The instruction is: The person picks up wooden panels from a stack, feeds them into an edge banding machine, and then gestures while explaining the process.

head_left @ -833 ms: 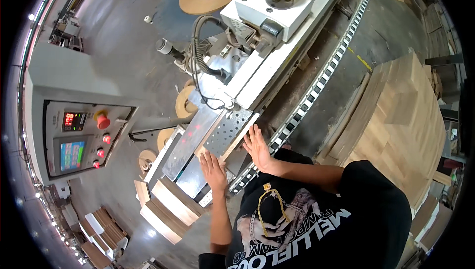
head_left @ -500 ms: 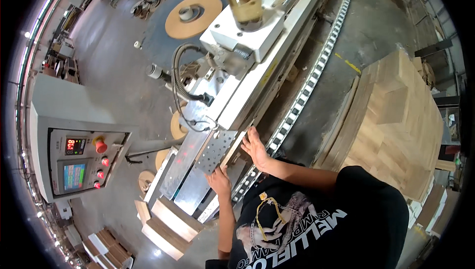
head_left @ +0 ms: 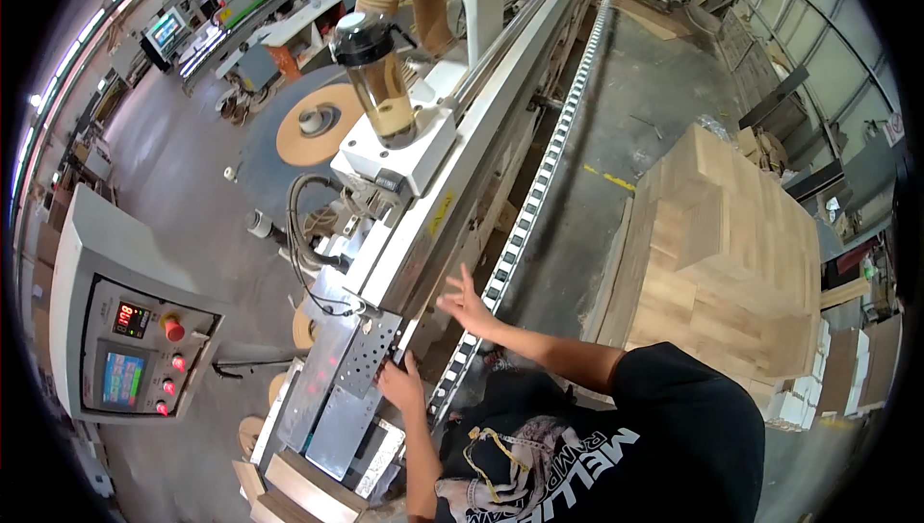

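Observation:
My left hand (head_left: 402, 386) is at the near end of the perforated metal plate (head_left: 371, 355) on a long white edge-banding machine (head_left: 481, 153). Its thumb stands apart from the fingers, and the fingertips touch the plate's edge beside a narrow light wood strip (head_left: 416, 327). Whether they also touch the strip is hard to see. Farther along, my right hand (head_left: 468, 307) hovers over the gap between the machine bed and the roller track (head_left: 525, 220), fingers spread and holding nothing.
To the left stands a control box (head_left: 144, 331) with a screen and red buttons. Wood boards (head_left: 313, 484) lie at the machine's near end. A large stack of wood panels (head_left: 722, 273) is on the right. Behind the machine sits a coil of brown edge banding (head_left: 289, 138).
My view has tilted up, showing more of the machine's far part. My right hand has lifted off the strip's side and spread its fingers. My left hand stays by the perforated plate.

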{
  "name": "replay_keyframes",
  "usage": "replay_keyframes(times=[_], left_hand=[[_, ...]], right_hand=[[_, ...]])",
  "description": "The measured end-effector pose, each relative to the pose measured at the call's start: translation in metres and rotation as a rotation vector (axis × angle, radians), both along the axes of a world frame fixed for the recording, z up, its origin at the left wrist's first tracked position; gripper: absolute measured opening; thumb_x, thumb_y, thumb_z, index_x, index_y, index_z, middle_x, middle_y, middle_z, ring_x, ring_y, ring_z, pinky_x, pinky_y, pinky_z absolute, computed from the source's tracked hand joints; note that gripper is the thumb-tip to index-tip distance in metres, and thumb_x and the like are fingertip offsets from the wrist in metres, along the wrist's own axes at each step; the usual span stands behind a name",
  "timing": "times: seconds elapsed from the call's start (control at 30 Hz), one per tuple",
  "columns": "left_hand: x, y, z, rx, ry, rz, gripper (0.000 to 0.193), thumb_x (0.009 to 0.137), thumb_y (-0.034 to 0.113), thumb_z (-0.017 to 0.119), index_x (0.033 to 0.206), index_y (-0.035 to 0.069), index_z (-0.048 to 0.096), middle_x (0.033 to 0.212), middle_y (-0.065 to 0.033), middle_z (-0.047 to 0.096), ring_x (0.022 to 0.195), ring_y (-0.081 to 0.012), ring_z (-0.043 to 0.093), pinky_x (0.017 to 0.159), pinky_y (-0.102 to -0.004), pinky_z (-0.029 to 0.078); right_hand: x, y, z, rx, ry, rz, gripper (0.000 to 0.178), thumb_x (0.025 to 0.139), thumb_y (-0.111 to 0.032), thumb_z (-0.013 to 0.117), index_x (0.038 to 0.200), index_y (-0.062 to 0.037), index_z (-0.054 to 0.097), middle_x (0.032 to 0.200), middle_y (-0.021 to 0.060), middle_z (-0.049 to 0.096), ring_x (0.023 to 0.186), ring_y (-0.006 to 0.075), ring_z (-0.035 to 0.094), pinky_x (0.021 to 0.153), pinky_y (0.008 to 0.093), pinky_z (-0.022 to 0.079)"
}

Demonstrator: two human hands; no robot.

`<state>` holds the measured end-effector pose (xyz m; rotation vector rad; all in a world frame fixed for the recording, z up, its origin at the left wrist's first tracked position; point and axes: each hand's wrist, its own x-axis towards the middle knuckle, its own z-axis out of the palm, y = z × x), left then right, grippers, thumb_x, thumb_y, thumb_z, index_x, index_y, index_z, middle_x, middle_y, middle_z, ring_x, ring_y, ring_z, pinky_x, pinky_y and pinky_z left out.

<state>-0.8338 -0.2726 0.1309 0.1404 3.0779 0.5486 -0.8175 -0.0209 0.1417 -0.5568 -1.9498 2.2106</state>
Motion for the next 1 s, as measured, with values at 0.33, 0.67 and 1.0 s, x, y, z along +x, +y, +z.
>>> replay_keyframes(times=[0.33, 0.67, 1.0], left_hand=[[0.111, -0.248, 0.052, 0.118, 0.425, 0.332, 0.049, 0.106, 0.031, 0.071, 0.136, -0.008, 0.064, 0.134, -0.0274, 0.067, 0.124, -0.0398, 0.065, 0.109, -0.0523, 0.052], [0.134, -0.401, 0.015, -0.631, 0.487, 0.577, 0.086, 0.099, 0.068, 0.058, 0.138, -0.009, 0.060, 0.126, -0.0295, 0.065, 0.112, -0.0483, 0.064, 0.092, -0.0600, 0.055], [0.150, -0.446, -0.051, -0.908, 0.320, 0.572, 0.126, 0.087, 0.095, 0.048, 0.146, -0.016, 0.052, 0.128, -0.0401, 0.060, 0.112, -0.0579, 0.062, 0.091, -0.0677, 0.054]], right_hand=[[0.067, -0.003, -0.009, 1.195, 0.034, 0.534, 0.065, 0.100, -0.063, 0.062, 0.135, -0.0092, 0.073, 0.121, 0.0091, 0.074, 0.130, 0.0311, 0.060, 0.130, 0.0586, 0.021], [0.052, -0.011, 0.000, 1.150, -0.085, 0.670, 0.079, 0.099, -0.074, 0.056, 0.142, -0.0105, 0.070, 0.133, 0.0109, 0.072, 0.141, 0.0319, 0.053, 0.133, 0.0572, 0.015], [0.058, -0.014, 0.003, 1.182, -0.121, 0.646, 0.077, 0.100, -0.075, 0.054, 0.146, -0.0143, 0.068, 0.136, 0.0101, 0.071, 0.142, 0.0310, 0.053, 0.133, 0.0546, 0.016]])
